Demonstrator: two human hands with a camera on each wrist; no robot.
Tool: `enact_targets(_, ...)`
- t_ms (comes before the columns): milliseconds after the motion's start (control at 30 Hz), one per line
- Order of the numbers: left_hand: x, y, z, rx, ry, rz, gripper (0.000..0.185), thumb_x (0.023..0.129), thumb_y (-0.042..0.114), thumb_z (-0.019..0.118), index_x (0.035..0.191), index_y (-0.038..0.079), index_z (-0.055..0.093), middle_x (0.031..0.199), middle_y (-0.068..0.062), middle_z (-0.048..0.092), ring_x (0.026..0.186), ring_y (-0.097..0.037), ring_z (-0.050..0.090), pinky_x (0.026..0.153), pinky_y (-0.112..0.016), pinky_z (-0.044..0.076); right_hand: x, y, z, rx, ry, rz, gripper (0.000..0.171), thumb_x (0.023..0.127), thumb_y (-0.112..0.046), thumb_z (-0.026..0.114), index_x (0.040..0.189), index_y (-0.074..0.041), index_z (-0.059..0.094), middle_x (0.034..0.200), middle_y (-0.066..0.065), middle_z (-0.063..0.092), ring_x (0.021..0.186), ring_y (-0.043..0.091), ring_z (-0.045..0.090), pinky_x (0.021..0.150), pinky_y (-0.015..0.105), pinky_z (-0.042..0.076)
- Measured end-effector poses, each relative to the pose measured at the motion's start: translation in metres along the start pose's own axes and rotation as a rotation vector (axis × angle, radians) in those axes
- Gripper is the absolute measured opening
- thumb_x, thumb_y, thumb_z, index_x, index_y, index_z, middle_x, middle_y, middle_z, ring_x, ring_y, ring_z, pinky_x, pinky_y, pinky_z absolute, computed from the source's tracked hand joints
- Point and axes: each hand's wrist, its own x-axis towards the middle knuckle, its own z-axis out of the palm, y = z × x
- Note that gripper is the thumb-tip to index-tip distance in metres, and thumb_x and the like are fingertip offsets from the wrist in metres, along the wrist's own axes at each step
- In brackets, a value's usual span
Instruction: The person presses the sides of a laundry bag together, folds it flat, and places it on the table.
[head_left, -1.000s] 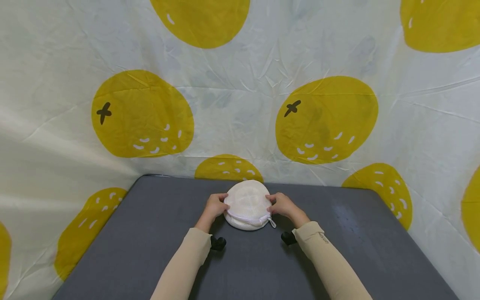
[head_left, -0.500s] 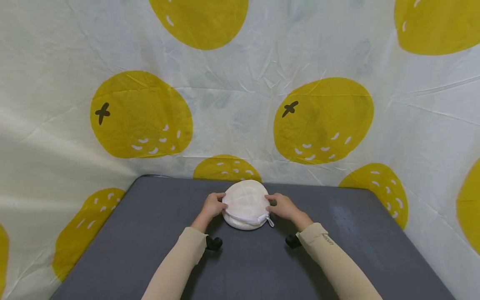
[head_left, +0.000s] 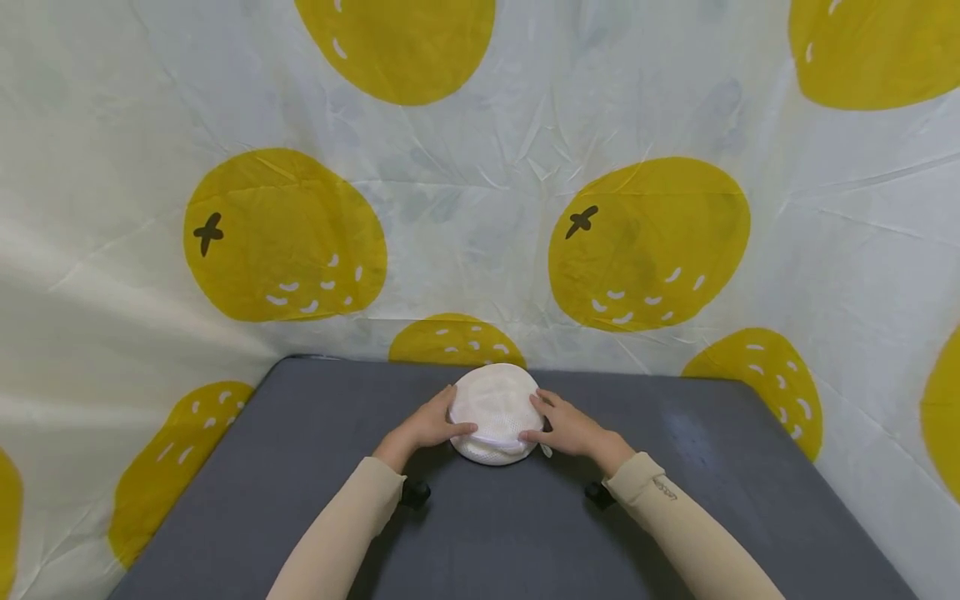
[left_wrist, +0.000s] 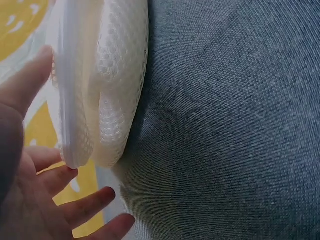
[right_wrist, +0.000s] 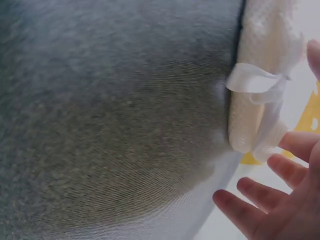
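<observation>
Both hands, left hand (head_left: 427,427) and right hand (head_left: 567,427), lay flat-fingered against the round mesh pouch (head_left: 493,412); opening looked underway, the zipper pull (right_wrist: 252,83) wanting pinching.

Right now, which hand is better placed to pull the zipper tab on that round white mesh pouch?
Probably the right hand: the white ribbon zipper tab hangs on its side of the round white mesh pouch, near its fingers. The left hand steadies the opposite side.
</observation>
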Motion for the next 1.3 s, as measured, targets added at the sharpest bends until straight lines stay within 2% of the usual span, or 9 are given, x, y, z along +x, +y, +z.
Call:
enact_targets(200,0.000,0.004,0.002,0.059,-0.028,-0.011,0.104,0.093,0.041,0.077,0.160,-0.009,0.015,0.165,-0.031,0.013,0.153,-0.042,0.016,0.121,-0.053,0.021,0.005,0.001,0.006,0.014,-0.052,-0.010,0.093,0.100,-0.052,0.062,0.160,0.006,0.021,0.167,0.027,0.013,0.150,0.054,0.008,0.117,0.064,0.020)
enact_targets(300,0.006,0.007,0.003,0.105,-0.031,0.000,0.106,0.092,0.045,0.077,0.160,-0.008,0.015,0.165,-0.032,0.011,0.151,-0.048,0.015,0.120,-0.058,0.021,0.011,-0.001,0.005,0.013,-0.054,-0.026,0.094,0.101,-0.051,0.061,0.161,0.006,0.017,0.167,0.026,0.010,0.150,0.056,0.003,0.117,0.065,0.018)
enact_targets(433,0.014,0.015,0.006,0.202,-0.042,-0.032,0.112,0.088,0.053,0.078,0.162,-0.002,0.016,0.167,-0.028,0.006,0.150,-0.053,0.009,0.117,-0.067,0.019,0.021,-0.004,0.005,-0.024,-0.052,-0.073,0.092,0.102,-0.048,0.061,0.160,0.008,0.015,0.167,0.029,0.010,0.150,0.055,0.003,0.118,0.065,0.016)
enact_targets(567,0.019,0.020,0.010,0.285,-0.066,-0.077,0.121,0.080,0.058,0.083,0.165,0.005,0.014,0.169,-0.021,-0.002,0.153,-0.048,-0.001,0.114,-0.074,0.014,0.029,-0.006,0.005,-0.047,-0.055,-0.107,0.094,0.101,-0.048,0.063,0.160,0.008,0.017,0.166,0.029,0.010,0.150,0.055,0.004,0.117,0.067,0.016)
enact_targets(667,0.023,0.021,0.012,0.331,-0.089,-0.072,0.126,0.077,0.057,0.086,0.165,0.005,0.012,0.170,-0.019,-0.004,0.153,-0.046,-0.005,0.113,-0.076,0.010,0.034,-0.006,0.006,-0.061,-0.057,-0.112,0.100,0.097,-0.050,0.068,0.160,0.007,0.016,0.167,0.028,0.010,0.150,0.055,0.004,0.117,0.067,0.017)
enact_targets(833,0.026,0.020,0.016,0.367,-0.114,-0.043,0.131,0.076,0.056,0.087,0.164,0.002,0.007,0.170,-0.017,-0.001,0.154,-0.044,-0.005,0.113,-0.076,0.009,0.039,-0.003,0.007,-0.116,-0.059,-0.101,0.109,0.093,-0.055,0.071,0.162,0.005,0.013,0.168,0.024,0.008,0.152,0.051,0.002,0.116,0.068,0.018)
enact_targets(933,0.027,0.019,0.017,0.426,-0.121,-0.039,0.129,0.077,0.060,0.084,0.164,0.003,0.007,0.171,-0.015,0.002,0.155,-0.042,-0.003,0.114,-0.074,0.011,0.041,-0.003,0.008,-0.135,-0.072,-0.083,0.110,0.092,-0.057,0.071,0.162,0.004,0.011,0.169,0.023,0.008,0.153,0.048,0.003,0.117,0.067,0.017)
enact_targets(1133,0.027,0.022,0.018,0.537,-0.156,-0.030,0.125,0.080,0.066,0.078,0.165,0.005,0.008,0.171,-0.012,0.002,0.156,-0.037,-0.004,0.116,-0.072,0.009,0.042,-0.005,0.010,-0.107,-0.146,-0.015,0.114,0.093,-0.060,0.067,0.162,0.005,0.004,0.169,0.023,0.003,0.153,0.047,-0.002,0.119,0.064,0.016)
enact_targets(1300,0.028,0.019,0.021,0.592,-0.195,-0.045,0.124,0.083,0.070,0.072,0.165,0.007,0.004,0.172,-0.011,-0.001,0.156,-0.034,-0.005,0.116,-0.072,0.010,0.045,-0.007,0.015,-0.095,-0.166,0.014,0.118,0.092,-0.066,0.064,0.161,0.006,0.001,0.169,0.023,-0.001,0.153,0.047,-0.004,0.119,0.064,0.015)
